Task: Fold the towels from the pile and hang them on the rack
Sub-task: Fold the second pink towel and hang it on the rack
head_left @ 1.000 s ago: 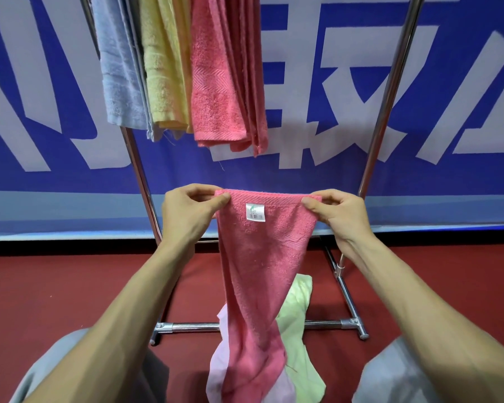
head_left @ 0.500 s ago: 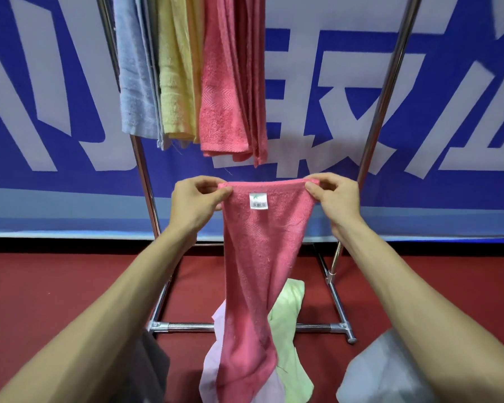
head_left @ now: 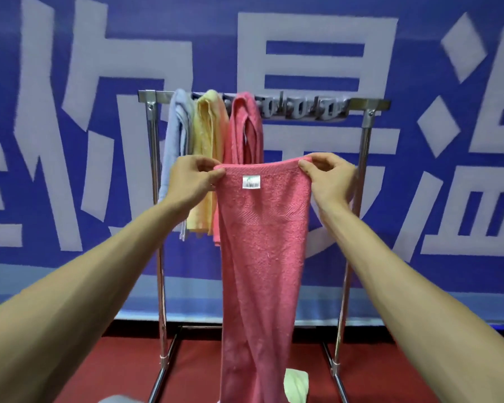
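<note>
A pink towel (head_left: 262, 257) with a small white label hangs full length in front of me. My left hand (head_left: 194, 178) pinches its top left corner and my right hand (head_left: 328, 175) pinches its top right corner, holding the top edge stretched level. Behind it stands a metal rack (head_left: 367, 135) whose top bar carries a light blue towel (head_left: 175, 135), a yellow towel (head_left: 208, 146) and a folded pink towel (head_left: 246, 132) on the left half. A bit of a pale green towel (head_left: 296, 386) from the pile shows on the floor behind the held one.
Grey clips (head_left: 303, 109) line the right half of the rack's top bar. The rack's feet (head_left: 336, 382) rest on a red floor. A blue banner with large white characters (head_left: 317, 53) covers the wall behind.
Both hands have lifted the pink towel higher, keeping their grip on its corners. My view has tilted up, so the rack's top bar now shows and the floor pile has mostly dropped out of sight.
</note>
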`<act>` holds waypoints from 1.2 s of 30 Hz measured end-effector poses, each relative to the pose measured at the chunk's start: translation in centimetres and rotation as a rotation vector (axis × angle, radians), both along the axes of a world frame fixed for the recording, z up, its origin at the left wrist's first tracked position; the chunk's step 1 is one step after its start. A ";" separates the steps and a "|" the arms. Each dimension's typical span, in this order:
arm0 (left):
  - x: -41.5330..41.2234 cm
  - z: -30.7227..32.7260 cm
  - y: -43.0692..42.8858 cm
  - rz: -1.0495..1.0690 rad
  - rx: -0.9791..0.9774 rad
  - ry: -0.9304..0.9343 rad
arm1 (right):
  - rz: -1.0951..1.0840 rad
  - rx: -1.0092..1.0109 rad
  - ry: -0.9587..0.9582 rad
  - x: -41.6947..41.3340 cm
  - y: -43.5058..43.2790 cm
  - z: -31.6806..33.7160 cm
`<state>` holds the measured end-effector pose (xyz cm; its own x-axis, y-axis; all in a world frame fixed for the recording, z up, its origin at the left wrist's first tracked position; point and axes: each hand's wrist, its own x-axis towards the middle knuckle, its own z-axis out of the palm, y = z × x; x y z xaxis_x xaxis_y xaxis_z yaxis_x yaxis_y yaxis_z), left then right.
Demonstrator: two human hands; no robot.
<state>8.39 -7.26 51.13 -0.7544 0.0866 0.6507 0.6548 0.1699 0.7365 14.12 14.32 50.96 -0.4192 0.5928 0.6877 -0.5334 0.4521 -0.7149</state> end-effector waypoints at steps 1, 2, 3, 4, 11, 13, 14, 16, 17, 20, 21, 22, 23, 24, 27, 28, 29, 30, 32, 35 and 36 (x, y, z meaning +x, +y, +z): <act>0.2 1.4 0.0 0.033 -0.024 0.080 | -0.009 0.033 0.034 0.3 -0.3 1.5; 0.5 2.8 0.1 0.074 -0.048 0.154 | -0.015 0.068 0.068 0.7 -0.5 2.9; 0.7 4.1 0.2 0.102 -0.046 0.204 | -0.016 0.094 0.099 1.0 -0.7 4.3; 0.9 5.2 0.2 0.108 -0.018 0.224 | -0.014 0.103 0.127 1.2 -0.7 5.5; 1.4 6.0 1.1 0.013 0.108 0.132 | -0.006 0.051 0.023 1.3 1.0 6.6; 1.8 6.6 1.2 -0.026 0.178 0.124 | -0.010 0.045 0.044 1.8 1.3 7.2; 2.0 6.9 1.3 -0.036 0.180 0.125 | -0.011 0.042 0.031 2.0 1.5 7.6; 2.4 7.6 1.4 -0.039 0.193 0.139 | -0.032 0.057 0.002 2.4 1.9 8.0; 2.5 7.8 1.5 -0.032 0.195 0.156 | -0.050 0.070 0.006 2.5 1.9 8.1; 2.6 7.9 1.6 0.031 0.166 0.202 | -0.099 0.077 0.063 3.0 1.6 8.4; 2.6 7.8 1.7 0.040 0.166 0.204 | -0.110 0.074 0.082 3.2 1.5 8.5; 2.6 7.6 1.8 0.033 0.174 0.192 | -0.113 0.077 0.092 3.3 1.6 8.6; 2.6 7.4 1.8 0.020 0.193 0.159 | -0.103 0.089 0.088 3.3 1.6 8.6; 2.5 7.3 1.8 -0.001 0.224 0.115 | -0.091 0.105 0.068 3.3 1.7 8.5; 2.3 6.3 1.7 -0.077 0.293 -0.011 | -0.059 0.154 -0.020 2.9 2.1 7.0; 2.2 5.7 1.7 -0.089 0.270 -0.043 | -0.047 0.156 -0.050 2.6 2.4 6.2; 2.1 5.1 1.7 -0.096 0.235 -0.074 | -0.033 0.152 -0.085 2.3 2.7 5.4; 1.9 4.3 1.7 -0.106 0.204 -0.105 | -0.014 0.144 -0.119 2.0 3.0 4.5; 1.3 2.6 1.8 -0.133 0.179 -0.172 | 0.038 0.110 -0.184 1.2 3.9 2.6; 0.4 -0.8 2.2 -0.152 0.179 -0.272 | 0.085 0.078 -0.282 0.0 5.1 -1.2; 0.1 -2.2 2.5 -0.157 0.182 -0.313 | 0.095 0.060 -0.313 -0.4 5.4 -2.6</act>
<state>8.53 -4.81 48.93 -0.9055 0.1208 0.4069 0.4016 -0.0663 0.9134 13.71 19.69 48.39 -0.6669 0.5033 0.5495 -0.3338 0.4575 -0.8242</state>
